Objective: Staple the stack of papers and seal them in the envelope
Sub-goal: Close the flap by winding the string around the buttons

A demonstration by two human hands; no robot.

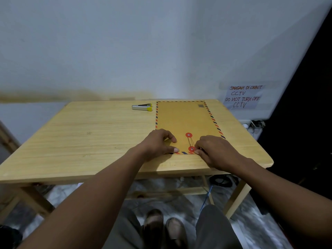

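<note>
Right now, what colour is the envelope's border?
Red and dark-blue stripes edge the brown envelope, seen from the head view.

We see the envelope [183, 121] lying flat on the right part of the table, long side running away from us, its far end at the table's back edge. It is brown kraft with a red-and-blue striped border. Its flap is folded down at the near end, where two red discs [188, 135] sit one behind the other, a dark string [190, 141] running between them. The stapler [142, 107], silver with a yellow tip, lies closed just left of the far end. The papers are not visible.
</note>
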